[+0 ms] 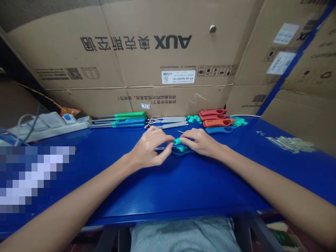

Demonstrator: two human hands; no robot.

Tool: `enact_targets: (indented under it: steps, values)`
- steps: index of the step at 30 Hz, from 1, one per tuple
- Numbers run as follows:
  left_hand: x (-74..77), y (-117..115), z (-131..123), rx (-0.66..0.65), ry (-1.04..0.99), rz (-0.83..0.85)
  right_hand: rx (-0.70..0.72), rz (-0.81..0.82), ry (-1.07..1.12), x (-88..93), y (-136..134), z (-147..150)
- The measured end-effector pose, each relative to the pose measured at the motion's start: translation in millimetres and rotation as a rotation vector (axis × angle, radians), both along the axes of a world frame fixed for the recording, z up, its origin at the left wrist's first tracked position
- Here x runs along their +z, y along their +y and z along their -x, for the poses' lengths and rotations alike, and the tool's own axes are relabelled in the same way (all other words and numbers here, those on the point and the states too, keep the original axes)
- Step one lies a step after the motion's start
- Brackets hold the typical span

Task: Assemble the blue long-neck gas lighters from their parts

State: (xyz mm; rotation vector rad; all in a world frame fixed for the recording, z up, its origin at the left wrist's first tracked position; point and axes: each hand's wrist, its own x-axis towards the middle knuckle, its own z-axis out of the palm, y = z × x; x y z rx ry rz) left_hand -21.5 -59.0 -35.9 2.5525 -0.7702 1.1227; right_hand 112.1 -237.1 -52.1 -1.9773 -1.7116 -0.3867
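table (183,189), red handles (214,118) beyond right hand (201,141)

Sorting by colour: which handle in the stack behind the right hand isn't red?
The blue handle, lying nearest the right hand; the three red handles lie behind it.

The table (183,189) stands before a wall of cardboard boxes (131,52). At the table centre, the handle (181,149) lies between the left hand (148,150) and the right hand (201,141), and both touch it. The cap (177,141) sits on top of the handle, at the fingertips. The metal rod (159,148) projects leftward from under the left hand.

Along the rear edge, from left to right, lie:
- the power strip (52,127);
- the row of assembled tools (123,119);
- the bundle of rods (168,122);
- the small pile of caps (193,119);
- the stack of handles (215,117).

A loose pile of parts (291,143) lies well apart at the right.
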Motion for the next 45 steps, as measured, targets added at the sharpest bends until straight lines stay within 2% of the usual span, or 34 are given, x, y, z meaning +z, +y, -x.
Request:
enact_targets:
  steps: [7, 11, 15, 22, 27, 34, 39, 45]
  values:
    - [1.8, 2.6, -0.3, 0.065, 0.101, -0.02, 0.038, -0.038, -0.013, -0.2, -1.2, 2.0]
    - [0.3, 0.8, -1.0, 0.121, 0.304, 0.127, 0.049, -0.103, -0.029, -1.1, -0.7, 6.8]
    - [-1.0, -1.6, -1.9, 0.166, 0.462, 0.272, 0.095, -0.079, -0.017, -2.8, 1.7, 15.1]
    - [0.2, -6.2, -0.5, 0.147, 0.463, 0.27, 0.13, -0.096, -0.081, -2.0, 2.6, 19.0]
    - [-2.8, -11.0, -0.6, 0.143, 0.443, 0.42, 0.158, -0.122, -0.162, -0.6, 3.0, 19.2]
    - [-2.9, -10.0, -4.3, 0.113, 0.461, 0.521, 0.178, -0.196, -0.104, -3.7, 5.1, 15.9]
    - [-2.9, -6.1, -4.4, 0.139, 0.39, 0.431, 0.139, -0.17, -0.047, -2.9, 3.4, 13.8]
    - [-3.4, 1.5, -1.1, 0.117, 0.055, 0.029, 0.092, -0.194, -0.029, -4.3, 3.0, 13.5]
